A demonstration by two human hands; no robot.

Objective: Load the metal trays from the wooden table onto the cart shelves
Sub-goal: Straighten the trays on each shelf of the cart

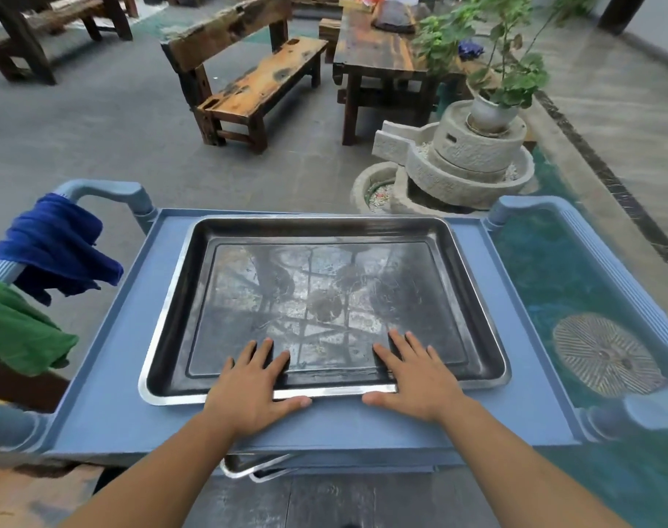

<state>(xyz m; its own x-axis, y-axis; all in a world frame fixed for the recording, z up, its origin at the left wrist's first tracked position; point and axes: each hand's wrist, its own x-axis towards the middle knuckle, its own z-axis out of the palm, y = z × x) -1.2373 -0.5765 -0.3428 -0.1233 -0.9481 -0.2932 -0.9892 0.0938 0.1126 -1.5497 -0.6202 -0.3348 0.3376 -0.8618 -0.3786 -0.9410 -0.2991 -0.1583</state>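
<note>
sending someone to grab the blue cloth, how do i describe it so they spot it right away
Find the blue-grey cart with the metal tray on top. Two cloths hang on the handle at its left end. The blue cloth is the dark blue one farther along, past the green cloth that hangs nearer the person.

Lower trays (256, 469) hidden under cart shelf (107, 375) — corners only, green cloth (20, 333) cropped left.
</note>
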